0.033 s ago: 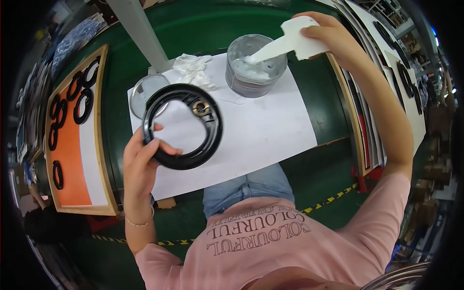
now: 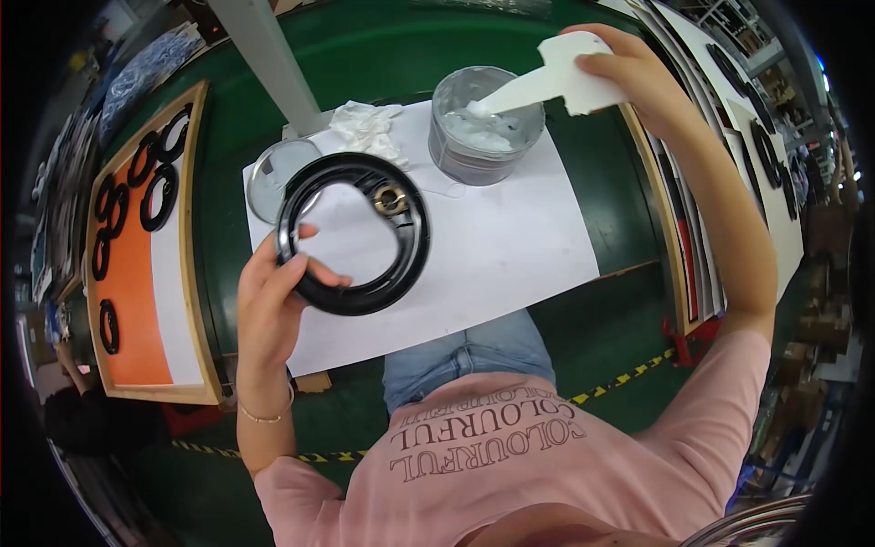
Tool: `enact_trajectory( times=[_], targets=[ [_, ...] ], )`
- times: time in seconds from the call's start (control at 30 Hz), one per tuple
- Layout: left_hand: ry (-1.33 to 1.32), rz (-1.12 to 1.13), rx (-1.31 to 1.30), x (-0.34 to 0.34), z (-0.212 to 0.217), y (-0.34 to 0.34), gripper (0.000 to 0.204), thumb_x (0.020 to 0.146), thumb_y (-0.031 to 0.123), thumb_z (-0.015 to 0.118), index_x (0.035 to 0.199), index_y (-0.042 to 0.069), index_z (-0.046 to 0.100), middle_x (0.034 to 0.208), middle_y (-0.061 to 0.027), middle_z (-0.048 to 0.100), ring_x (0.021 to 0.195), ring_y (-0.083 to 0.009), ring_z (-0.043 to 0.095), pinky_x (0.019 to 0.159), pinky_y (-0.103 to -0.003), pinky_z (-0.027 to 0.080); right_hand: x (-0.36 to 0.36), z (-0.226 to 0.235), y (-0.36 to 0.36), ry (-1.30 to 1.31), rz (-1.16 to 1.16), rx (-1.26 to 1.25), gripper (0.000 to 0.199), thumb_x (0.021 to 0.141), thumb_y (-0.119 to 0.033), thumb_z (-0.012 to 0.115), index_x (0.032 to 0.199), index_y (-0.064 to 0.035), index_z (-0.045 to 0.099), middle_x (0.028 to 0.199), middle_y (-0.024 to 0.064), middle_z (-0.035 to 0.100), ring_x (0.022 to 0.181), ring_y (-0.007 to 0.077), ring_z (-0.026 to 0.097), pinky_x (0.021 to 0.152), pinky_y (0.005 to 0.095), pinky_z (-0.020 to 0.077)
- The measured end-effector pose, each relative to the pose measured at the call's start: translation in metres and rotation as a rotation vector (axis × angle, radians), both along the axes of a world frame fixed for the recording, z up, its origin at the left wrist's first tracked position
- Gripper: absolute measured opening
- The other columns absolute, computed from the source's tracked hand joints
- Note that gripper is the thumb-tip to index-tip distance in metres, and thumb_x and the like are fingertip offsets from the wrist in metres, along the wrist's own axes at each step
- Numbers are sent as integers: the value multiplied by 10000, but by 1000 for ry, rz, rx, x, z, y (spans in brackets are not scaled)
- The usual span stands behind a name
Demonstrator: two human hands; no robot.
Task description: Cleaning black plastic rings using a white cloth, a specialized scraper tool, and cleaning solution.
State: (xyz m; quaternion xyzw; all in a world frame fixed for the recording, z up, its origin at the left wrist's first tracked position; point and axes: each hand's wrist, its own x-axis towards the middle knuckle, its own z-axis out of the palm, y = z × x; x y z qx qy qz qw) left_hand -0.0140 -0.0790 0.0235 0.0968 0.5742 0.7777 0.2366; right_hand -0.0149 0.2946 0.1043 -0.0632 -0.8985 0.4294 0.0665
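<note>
My left hand [image 2: 273, 296] grips the lower left side of a black ring-shaped part [image 2: 416, 239], held up over the white sheet. A brass-coloured insert [image 2: 390, 201] sits in the ring's upper right. In my right hand [image 2: 633, 77] is a flat white spatula [image 2: 538, 88], its narrow end reaching into an open grey tub [image 2: 478, 169]. Pale grease [image 2: 483, 139] lies in the tub, and a whitish dab clings to the spatula's tip. Part of the fingers of my right hand is hidden behind the spatula.
The white sheet [image 2: 510, 242] covers the green table. Behind the ring lie a round lid [image 2: 273, 178] and crumpled white cloth or paper [image 2: 365, 123]. A grey post [image 2: 264, 59] rises at the back. On the left, a wood-framed board [image 2: 137, 310] carries several black rings; stacked boards [image 2: 670, 201] stand right.
The ring and my left hand have shifted slightly right and up. My right hand and the spatula have moved a little to the right.
</note>
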Motion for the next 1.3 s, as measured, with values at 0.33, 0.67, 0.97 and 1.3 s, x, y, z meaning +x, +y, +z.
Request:
enact_trajectory(
  times=[0.33,0.67,0.97,1.3],
  targets=[
    [-70,-40,93,-25,4,45,312,879,156,398,1102,-56,451,661,-74,573,678,-219,618,618,-283,501,75,-24,-5,551,57,226,294,845,-86,504,1129,-30,450,1004,126,561,877,168,557,757,277,462],
    [40,-120,36,-31,18,81,316,868,173,411,1088,-46,472,617,-64,568,593,-163,603,513,-220,479,116,-8,-27,904,502,1045,246,646,-70,642,864,-145,558,875,141,624,762,248,629,637,308,514],
    [110,-39,3,-23,20,67,307,873,154,394,1087,-48,485,595,-60,544,582,-160,586,559,-234,477,81,-22,-6,834,412,980,127,721,-23,555,846,-36,570,866,148,626,750,280,626,602,300,508],
    [166,101,-5,-22,19,42,311,866,141,388,1071,-77,475,569,-55,510,560,-162,567,568,-252,474,128,-75,-27,728,384,1103,208,704,-57,592,910,-47,615,903,122,617,817,258,614,690,297,508]
  ],
)
